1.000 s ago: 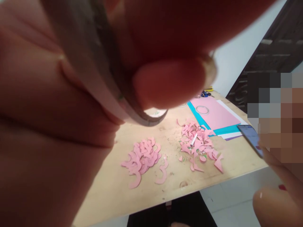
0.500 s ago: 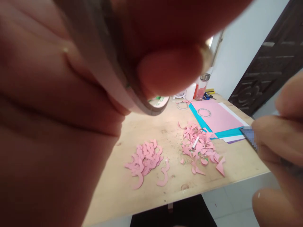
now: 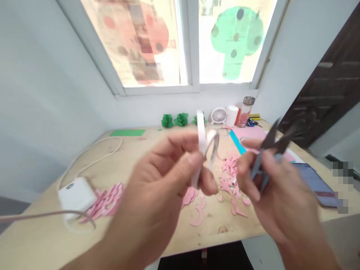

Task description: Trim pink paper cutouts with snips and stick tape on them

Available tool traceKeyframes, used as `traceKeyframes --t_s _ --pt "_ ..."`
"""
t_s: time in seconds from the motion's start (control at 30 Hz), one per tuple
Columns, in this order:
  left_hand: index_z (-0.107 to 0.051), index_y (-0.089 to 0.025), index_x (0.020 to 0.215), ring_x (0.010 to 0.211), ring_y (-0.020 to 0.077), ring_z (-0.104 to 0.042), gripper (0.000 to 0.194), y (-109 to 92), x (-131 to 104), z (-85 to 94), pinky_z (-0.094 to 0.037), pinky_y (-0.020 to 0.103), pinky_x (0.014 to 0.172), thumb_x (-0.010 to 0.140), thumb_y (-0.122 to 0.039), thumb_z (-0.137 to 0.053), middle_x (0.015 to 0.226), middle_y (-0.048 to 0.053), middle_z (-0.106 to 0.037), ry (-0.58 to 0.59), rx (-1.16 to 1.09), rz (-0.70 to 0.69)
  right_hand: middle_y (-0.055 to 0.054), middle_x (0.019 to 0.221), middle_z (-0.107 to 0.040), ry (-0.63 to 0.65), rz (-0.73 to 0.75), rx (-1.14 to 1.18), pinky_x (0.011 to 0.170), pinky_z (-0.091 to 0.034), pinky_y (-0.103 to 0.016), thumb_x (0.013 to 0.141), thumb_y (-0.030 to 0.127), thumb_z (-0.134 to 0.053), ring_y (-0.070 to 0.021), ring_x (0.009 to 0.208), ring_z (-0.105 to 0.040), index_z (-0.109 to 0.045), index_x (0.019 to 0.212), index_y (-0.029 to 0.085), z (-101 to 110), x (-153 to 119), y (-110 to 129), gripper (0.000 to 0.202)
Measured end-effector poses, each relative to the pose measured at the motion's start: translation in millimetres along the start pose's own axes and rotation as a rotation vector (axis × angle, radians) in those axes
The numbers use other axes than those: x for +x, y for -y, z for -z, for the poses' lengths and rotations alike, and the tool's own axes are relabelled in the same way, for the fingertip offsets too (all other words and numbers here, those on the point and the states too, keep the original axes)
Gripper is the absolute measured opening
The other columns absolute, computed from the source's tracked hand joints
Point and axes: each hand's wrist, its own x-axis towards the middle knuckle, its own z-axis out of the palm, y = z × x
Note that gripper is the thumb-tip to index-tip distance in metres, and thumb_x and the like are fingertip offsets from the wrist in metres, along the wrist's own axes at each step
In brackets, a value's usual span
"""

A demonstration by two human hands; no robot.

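My left hand point(image 3: 165, 183) pinches a narrow roll of white tape point(image 3: 200, 129) between thumb and fingers, its ring standing on edge above the table. Grey-blue-handled scissors point(image 3: 256, 165) are in my right hand point(image 3: 289, 202), with the fingers at the handles. The dark blades point up and look parted, though motion blurs them. A single curved pink paper strip point(image 3: 200, 217) lies below the tape. Pink paper scraps point(image 3: 229, 183) are spread between the two hands. Part of another pile of curvy pink strips point(image 3: 189, 197) is hidden behind my left hand.
At left, a white box point(image 3: 77, 193) with a cable stands by more pink strips point(image 3: 112, 200). A phone point(image 3: 316, 183) lies right. Along the back are green strip point(image 3: 128, 132), green paper shapes point(image 3: 182, 119), a small fan point(image 3: 218, 116) and a glass bottle point(image 3: 244, 114).
My left hand and the tape have moved away from close in front of the camera. The scissors now show plainly in my right hand, which has moved left. The view tilts higher, showing the window.
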Motion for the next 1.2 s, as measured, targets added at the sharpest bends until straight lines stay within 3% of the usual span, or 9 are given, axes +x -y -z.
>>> traceKeyframes --t_s 0.1,0.2,0.27,0.43,0.73,1.03,1.2 --pt "-0.064 -0.02 0.087 0.048 0.0097 -0.051 0.01 3.1 16.7 -18.9 -0.039 0.02 0.047 0.079 -0.026 -0.062 0.052 -0.002 -0.057 0.111 -0.029 0.099 0.001 0.066 -0.057 -0.088 -0.209 -0.017 0.041 -0.025 -0.022 0.085 0.038 -0.055 -0.0055 0.043 -0.033 -0.063 0.098 0.021 14.7 -4.6 -48.9 0.022" --pt "-0.064 -0.019 0.087 0.048 0.0077 -0.049 0.009 28.4 16.2 -12.2 -0.037 0.02 0.05 0.079 -0.023 -0.062 0.054 -0.004 -0.054 0.058 -0.024 0.133 0.001 0.071 -0.055 -0.038 -0.326 -0.047 0.045 -0.026 -0.023 0.088 0.046 -0.049 -0.0063 0.047 -0.031 -0.061 0.104 0.021 29.1 -15.0 -85.9 0.032" --pt "-0.064 -0.019 0.085 0.047 0.0073 -0.048 0.009 43.6 13.4 -4.9 -0.036 0.02 0.05 0.078 -0.024 -0.062 0.053 -0.005 -0.052 0.034 0.001 0.152 0.0 0.069 -0.054 -0.032 -0.335 -0.061 0.048 -0.028 -0.025 0.089 0.052 -0.041 -0.0082 0.049 -0.033 -0.06 0.105 0.02 32.7 -22.1 -95.2 0.041" --pt "-0.063 -0.018 0.076 0.044 0.0056 -0.044 0.012 59.1 12.7 0.4 -0.033 0.021 0.046 0.072 -0.028 -0.068 0.064 -0.004 -0.053 -0.064 0.07 0.141 0.001 0.062 -0.049 0.062 -0.35 -0.176 0.049 -0.024 -0.026 0.09 0.051 -0.04 -0.0092 0.05 -0.031 -0.063 0.1 0.018 30.2 -27.7 -92.4 0.042" --pt "-0.063 -0.015 0.076 0.04 0.0051 -0.039 0.012 66.0 2.3 5.6 -0.028 0.019 0.043 0.073 -0.026 -0.066 0.051 -0.006 -0.046 -0.037 0.148 0.22 0.003 0.057 -0.045 0.191 -0.376 -0.291 0.049 -0.023 -0.025 0.092 0.048 -0.039 -0.0086 0.049 -0.033 -0.062 0.093 0.014 34.2 -28.5 -101.5 0.042" --pt "-0.064 -0.015 0.074 0.04 0.0046 -0.03 0.015 69.4 2.0 9.3 -0.023 0.018 0.041 0.072 -0.03 -0.065 0.043 -0.008 -0.036 -0.011 0.189 0.248 0.004 0.055 -0.042 0.197 -0.378 -0.299 0.046 -0.021 -0.024 0.093 0.046 -0.039 -0.0068 0.047 -0.031 -0.062 0.089 0.013 36.5 -28.6 -106.4 0.04" --pt "-0.064 -0.015 0.073 0.042 0.0048 -0.028 0.014 73.1 2.0 11.0 -0.022 0.019 0.041 0.072 -0.029 -0.063 0.046 -0.007 -0.04 -0.001 0.225 0.206 0.004 0.055 -0.042 0.202 -0.411 -0.298 0.045 -0.018 -0.023 0.093 0.046 -0.039 -0.0066 0.047 -0.03 -0.062 0.088 0.013 36.4 -29.8 -107.5 0.04"
